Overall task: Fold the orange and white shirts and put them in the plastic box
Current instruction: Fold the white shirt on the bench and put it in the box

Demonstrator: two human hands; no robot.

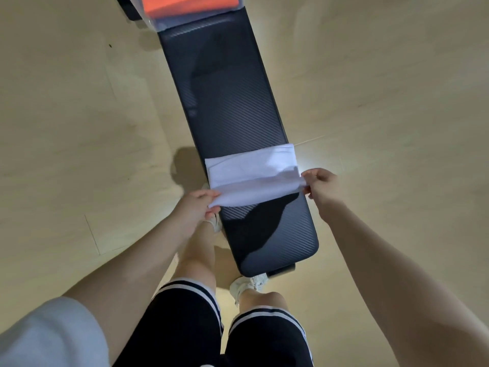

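The white shirt (252,173), folded into a narrow band, lies across a long dark bench (227,102) with a ribbed, carbon-weave surface. The left hand (195,207) pinches the band's near left corner between thumb and fingers and lifts it just off the bench; the right hand (321,186) pinches the near right corner in the same way, so the near edge of the cloth hangs raised between the two hands while the far edge rests flat on the bench.

Well beyond both hands, at the far end of the bench, stands the clear plastic box (156,25), with the orange shirt (189,2) inside it; only part of the box is in view at the top edge.

Below the hands, the person's legs in black shorts (190,321) with white stripes and white sneakers (248,283) stand on a pale wooden floor (79,102), just beside the near end of the bench.
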